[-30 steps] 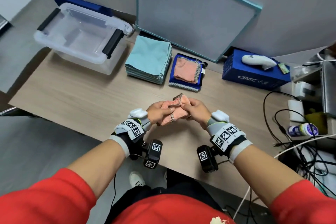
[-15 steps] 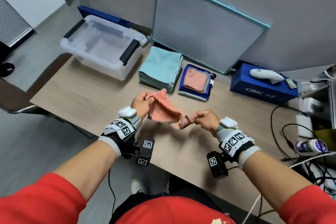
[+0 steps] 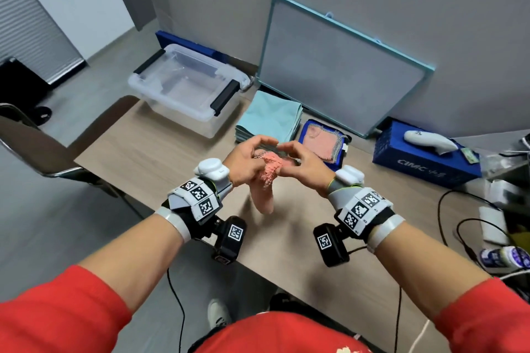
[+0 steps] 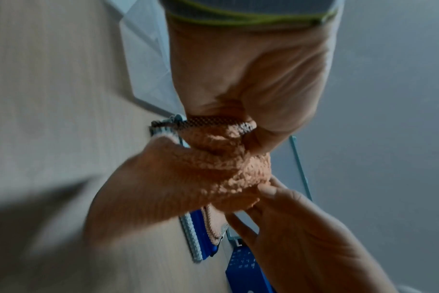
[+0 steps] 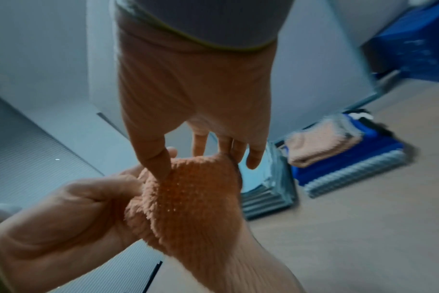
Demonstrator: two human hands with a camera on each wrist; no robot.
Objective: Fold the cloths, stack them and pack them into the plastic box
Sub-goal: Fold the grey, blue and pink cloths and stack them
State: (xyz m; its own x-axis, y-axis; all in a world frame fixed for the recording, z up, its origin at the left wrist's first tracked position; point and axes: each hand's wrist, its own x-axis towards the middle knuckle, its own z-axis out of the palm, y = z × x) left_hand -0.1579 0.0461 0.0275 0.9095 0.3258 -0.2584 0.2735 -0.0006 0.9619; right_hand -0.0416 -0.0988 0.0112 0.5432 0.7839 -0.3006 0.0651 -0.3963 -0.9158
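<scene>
- On the far left of the table (image 3: 172, 157), a clear plastic box (image 3: 186, 89) stands open-topped with black handles at both ends.
- Just right of it lies a stack of teal cloths (image 3: 269, 117), squared and flat.
- Above the table's near edge, the left hand (image 3: 246, 162) is raised with the forearm reaching forward; its fingers curl round the top of a pink cloth (image 3: 268, 178), so this grip is closed on the cloth's checked hem.
- The pink cloth hangs down from both hands in a loose bunch, clear of the table; its lower end is blurred.
- The right hand (image 3: 301, 165) faces the left one, thumb and forefinger arched towards it. In the right wrist view the thumb presses on the cloth's upper fold while the other fingers (image 5: 253, 158) stretch fairly straight behind it, a narrow pinch on the pink cloth.
- Beyond the right hand, a folded pink cloth (image 3: 322, 142) sits on a blue cloth stack (image 3: 305, 132).
- Farther right, a blue carton (image 3: 424, 160) carries a white handheld device (image 3: 430, 142).
</scene>
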